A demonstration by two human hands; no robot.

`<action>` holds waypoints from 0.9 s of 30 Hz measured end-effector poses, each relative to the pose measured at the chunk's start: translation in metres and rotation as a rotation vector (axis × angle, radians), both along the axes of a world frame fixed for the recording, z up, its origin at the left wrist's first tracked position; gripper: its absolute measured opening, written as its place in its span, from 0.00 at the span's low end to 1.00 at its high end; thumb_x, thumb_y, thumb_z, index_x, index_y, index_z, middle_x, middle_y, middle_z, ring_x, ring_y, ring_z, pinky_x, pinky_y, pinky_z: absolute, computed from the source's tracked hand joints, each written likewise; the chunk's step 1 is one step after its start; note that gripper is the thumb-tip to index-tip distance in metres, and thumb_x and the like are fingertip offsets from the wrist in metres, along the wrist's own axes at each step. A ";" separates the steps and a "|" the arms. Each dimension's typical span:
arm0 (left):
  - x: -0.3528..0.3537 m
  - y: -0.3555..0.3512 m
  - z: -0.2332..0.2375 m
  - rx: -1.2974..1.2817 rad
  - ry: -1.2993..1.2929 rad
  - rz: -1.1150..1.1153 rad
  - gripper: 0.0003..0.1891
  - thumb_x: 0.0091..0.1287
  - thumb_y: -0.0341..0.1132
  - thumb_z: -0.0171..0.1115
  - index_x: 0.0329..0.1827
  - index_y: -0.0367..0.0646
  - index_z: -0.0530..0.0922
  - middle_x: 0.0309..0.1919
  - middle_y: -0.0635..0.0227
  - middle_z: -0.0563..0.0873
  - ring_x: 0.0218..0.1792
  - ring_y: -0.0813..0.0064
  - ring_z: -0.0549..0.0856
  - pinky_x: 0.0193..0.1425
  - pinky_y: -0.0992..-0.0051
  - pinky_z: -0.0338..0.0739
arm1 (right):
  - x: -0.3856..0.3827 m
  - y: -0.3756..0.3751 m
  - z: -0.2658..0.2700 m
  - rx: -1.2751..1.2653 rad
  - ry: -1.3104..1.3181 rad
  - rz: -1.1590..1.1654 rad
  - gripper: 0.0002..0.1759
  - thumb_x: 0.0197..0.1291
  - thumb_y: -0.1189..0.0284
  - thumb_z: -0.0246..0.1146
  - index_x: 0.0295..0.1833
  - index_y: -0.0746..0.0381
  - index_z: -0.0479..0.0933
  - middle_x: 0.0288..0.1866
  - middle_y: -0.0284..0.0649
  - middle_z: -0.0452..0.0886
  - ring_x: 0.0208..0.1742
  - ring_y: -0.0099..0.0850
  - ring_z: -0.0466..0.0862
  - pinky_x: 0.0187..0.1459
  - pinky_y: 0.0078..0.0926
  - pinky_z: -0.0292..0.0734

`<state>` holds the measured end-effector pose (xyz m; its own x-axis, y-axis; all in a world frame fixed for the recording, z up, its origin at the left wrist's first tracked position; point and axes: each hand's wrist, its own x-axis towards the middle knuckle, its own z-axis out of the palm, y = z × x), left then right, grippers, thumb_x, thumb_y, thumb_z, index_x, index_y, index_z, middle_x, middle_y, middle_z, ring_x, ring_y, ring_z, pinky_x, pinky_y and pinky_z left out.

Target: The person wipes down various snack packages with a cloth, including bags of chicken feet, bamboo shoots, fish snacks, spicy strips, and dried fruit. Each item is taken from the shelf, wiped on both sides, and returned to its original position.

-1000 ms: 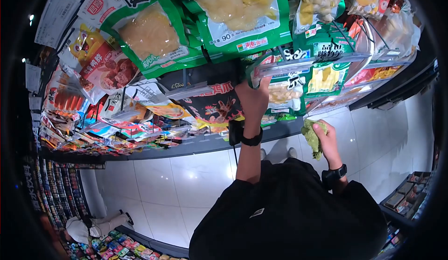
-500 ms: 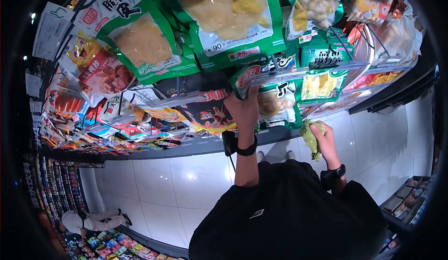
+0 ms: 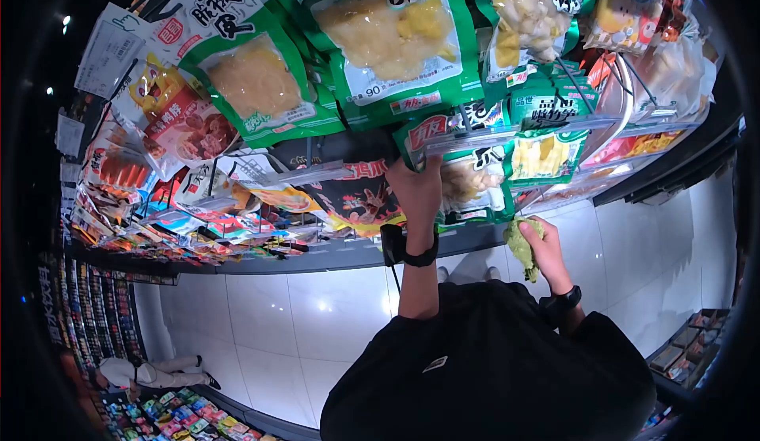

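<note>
My left hand [image 3: 416, 195] reaches up to the hanging racks, its thumb against the lower edge of a green food packet [image 3: 426, 134] with a red logo; the other fingers are mostly hidden. Just left of this hand hangs a black snack packet [image 3: 364, 195]. A green packet with a clear window [image 3: 473, 184] hangs right beside the wrist. Lower and to the right, my right hand [image 3: 546, 251] is closed around a crumpled green cloth [image 3: 523, 249], away from the shelf.
Large green packets [image 3: 396, 37] hang above my hands. Clear price-label strips [image 3: 491, 138] jut out in front of the packets. White floor tiles [image 3: 261, 314] lie behind me. A person in light clothes [image 3: 150, 373] is at lower left, near another display [image 3: 190, 417].
The cloth in my right hand has shifted slightly down and left and looks more bunched up. My left hand stays at the same packet. The person at lower left has changed pose slightly.
</note>
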<state>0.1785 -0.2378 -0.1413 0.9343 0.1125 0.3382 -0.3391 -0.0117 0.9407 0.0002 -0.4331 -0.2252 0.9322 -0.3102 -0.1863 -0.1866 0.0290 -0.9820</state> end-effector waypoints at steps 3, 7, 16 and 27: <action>0.007 -0.009 0.002 0.113 -0.107 0.084 0.11 0.63 0.25 0.67 0.48 0.32 0.86 0.38 0.55 0.92 0.40 0.72 0.91 0.46 0.74 0.80 | -0.001 0.000 0.002 -0.005 -0.002 0.009 0.12 0.71 0.67 0.63 0.43 0.68 0.81 0.32 0.31 0.82 0.34 0.15 0.77 0.36 0.18 0.73; 0.036 -0.029 -0.024 0.055 -0.197 0.113 0.10 0.64 0.27 0.68 0.46 0.33 0.85 0.38 0.52 0.91 0.40 0.65 0.92 0.43 0.72 0.81 | -0.002 0.000 0.001 -0.005 0.003 0.005 0.13 0.71 0.67 0.64 0.42 0.68 0.80 0.32 0.30 0.81 0.33 0.15 0.77 0.36 0.18 0.73; 0.015 -0.037 -0.024 0.189 -0.249 0.433 0.32 0.64 0.26 0.70 0.71 0.32 0.68 0.62 0.41 0.79 0.63 0.49 0.81 0.60 0.60 0.77 | -0.015 -0.013 -0.010 0.002 0.012 0.005 0.13 0.71 0.67 0.64 0.41 0.67 0.80 0.31 0.29 0.80 0.32 0.14 0.76 0.35 0.18 0.72; -0.062 -0.059 -0.094 0.670 -0.502 0.199 0.21 0.66 0.25 0.65 0.63 0.42 0.77 0.62 0.50 0.77 0.65 0.53 0.77 0.66 0.55 0.72 | 0.000 -0.085 -0.008 -0.258 -0.157 -0.315 0.22 0.69 0.70 0.64 0.67 0.65 0.75 0.48 0.39 0.81 0.48 0.23 0.78 0.53 0.24 0.75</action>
<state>0.1163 -0.2970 -0.2356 0.6404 -0.1126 0.7597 -0.6457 -0.6146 0.4532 0.0003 -0.5178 -0.2330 0.7957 -0.6016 0.0709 -0.0559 -0.1895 -0.9803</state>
